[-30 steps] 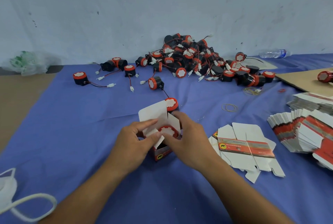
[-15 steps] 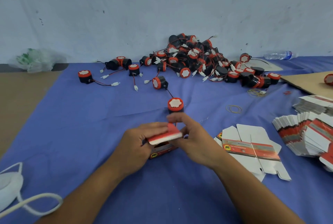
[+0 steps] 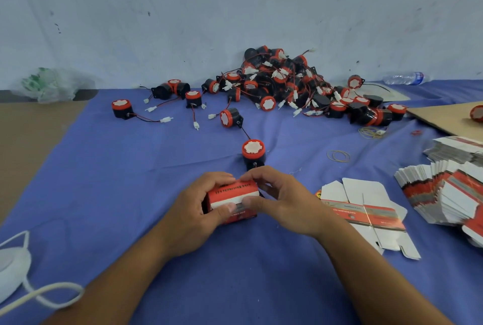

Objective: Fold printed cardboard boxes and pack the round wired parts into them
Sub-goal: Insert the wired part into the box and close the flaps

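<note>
A blue cloth [image 3: 104, 181] covers the table. Both hands grip one closed red printed box [image 3: 232, 192] between them: the left hand [image 3: 193, 209] wraps its left side and the right hand [image 3: 285, 202] pinches its right end. One round wired part [image 3: 253, 153] stands just beyond the fingers. Farther off, a heap of parts [image 3: 287, 81] lies against the pale wall [image 3: 235, 6].

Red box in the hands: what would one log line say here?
red box: lid down | left hand: holds it | right hand: pinches its top | round part: upright behind it
</note>
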`<action>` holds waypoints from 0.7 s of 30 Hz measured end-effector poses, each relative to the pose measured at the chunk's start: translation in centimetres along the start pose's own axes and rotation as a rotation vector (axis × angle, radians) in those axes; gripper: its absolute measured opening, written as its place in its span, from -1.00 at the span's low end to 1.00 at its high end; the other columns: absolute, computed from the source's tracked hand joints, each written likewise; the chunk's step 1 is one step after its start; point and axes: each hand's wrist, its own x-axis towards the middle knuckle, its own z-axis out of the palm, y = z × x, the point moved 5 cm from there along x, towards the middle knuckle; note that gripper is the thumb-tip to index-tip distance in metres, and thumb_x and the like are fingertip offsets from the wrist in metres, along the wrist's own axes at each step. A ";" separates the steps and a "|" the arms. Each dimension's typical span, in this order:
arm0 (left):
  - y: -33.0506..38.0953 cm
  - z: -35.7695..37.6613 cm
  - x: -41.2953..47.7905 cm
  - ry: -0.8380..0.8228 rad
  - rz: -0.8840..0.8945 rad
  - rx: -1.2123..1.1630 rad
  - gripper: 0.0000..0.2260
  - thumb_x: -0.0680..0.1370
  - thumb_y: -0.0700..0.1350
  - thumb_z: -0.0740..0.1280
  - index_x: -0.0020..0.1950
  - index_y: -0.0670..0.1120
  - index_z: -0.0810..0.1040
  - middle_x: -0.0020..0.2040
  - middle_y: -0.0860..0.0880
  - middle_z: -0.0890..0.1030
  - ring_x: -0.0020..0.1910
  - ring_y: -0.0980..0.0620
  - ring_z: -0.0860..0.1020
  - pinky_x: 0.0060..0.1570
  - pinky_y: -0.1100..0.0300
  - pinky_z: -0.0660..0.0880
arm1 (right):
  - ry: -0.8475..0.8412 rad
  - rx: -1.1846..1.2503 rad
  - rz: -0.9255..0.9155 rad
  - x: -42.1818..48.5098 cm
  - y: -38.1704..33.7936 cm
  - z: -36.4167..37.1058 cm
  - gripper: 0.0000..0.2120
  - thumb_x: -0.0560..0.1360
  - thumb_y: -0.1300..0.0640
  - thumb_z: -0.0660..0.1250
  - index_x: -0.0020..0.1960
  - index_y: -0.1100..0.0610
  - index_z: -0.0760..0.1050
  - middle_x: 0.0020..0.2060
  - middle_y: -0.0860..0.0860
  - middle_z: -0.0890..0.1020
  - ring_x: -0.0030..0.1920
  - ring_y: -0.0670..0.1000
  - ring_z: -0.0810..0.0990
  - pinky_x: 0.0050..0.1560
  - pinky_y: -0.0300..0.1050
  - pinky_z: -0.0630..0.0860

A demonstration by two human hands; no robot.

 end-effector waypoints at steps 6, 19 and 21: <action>0.2 -0.2 0.2 0.044 -0.028 -0.073 -0.73 0.51 -0.01 0.28 0.20 0.13 0.56 0.18 0.34 0.57 0.29 0.29 0.46 0.30 0.28 0.42 | 0.074 -0.005 -0.112 0.3 -0.3 0.3 -0.83 0.56 0.03 0.41 0.15 -0.04 0.61 0.12 -0.17 0.57 0.20 -0.07 0.59 0.13 -0.21 0.55; 0.0 -0.7 0.5 -0.052 -0.080 -0.034 -0.70 0.64 -0.21 0.22 0.35 -0.01 0.54 0.34 0.25 0.49 0.39 0.40 0.31 0.40 0.40 0.24 | 0.096 -0.088 -0.156 0.0 -0.9 0.3 -0.79 0.61 0.12 0.35 0.20 0.06 0.67 0.15 -0.16 0.62 0.22 -0.10 0.58 0.15 -0.25 0.54; 0.0 -0.9 0.6 -0.120 -0.066 0.024 -0.68 0.63 -0.26 0.25 0.37 -0.04 0.51 0.39 0.23 0.45 0.43 0.41 0.24 0.39 0.45 0.19 | 0.090 -0.115 -0.176 -0.1 -1.0 0.7 -0.79 0.59 0.18 0.36 0.18 0.05 0.69 0.18 -0.20 0.60 0.24 -0.14 0.56 0.18 -0.28 0.52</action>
